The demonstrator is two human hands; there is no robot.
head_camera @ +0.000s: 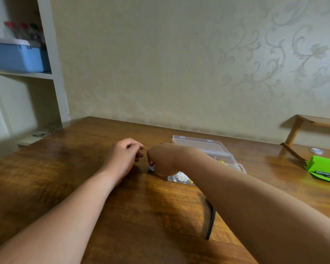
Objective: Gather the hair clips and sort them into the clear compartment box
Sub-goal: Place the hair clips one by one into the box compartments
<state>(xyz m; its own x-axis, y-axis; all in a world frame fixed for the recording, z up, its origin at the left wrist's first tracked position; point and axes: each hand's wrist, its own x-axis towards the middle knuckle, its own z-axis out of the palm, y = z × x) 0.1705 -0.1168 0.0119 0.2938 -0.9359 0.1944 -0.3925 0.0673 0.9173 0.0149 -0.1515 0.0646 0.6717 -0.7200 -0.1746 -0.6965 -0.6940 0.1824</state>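
The clear compartment box (208,147) lies on the wooden table (65,168) with its lid open towards the wall. Yellow clips (222,162) show in its compartments, partly hidden behind my right forearm. My right hand (164,159) is curled just left of the box, its fingers pinched on a small pale clip (152,168) at the table surface. My left hand (125,155) rests beside it as a loose fist; I cannot see whether it holds anything.
A black strap-like object (211,221) lies on the table under my right forearm. A green case (324,168) with a pen and a white cap (317,150) sit at the right. A wooden stand (297,130) is at the far right; a shelf with a blue bin (17,56) is at the left.
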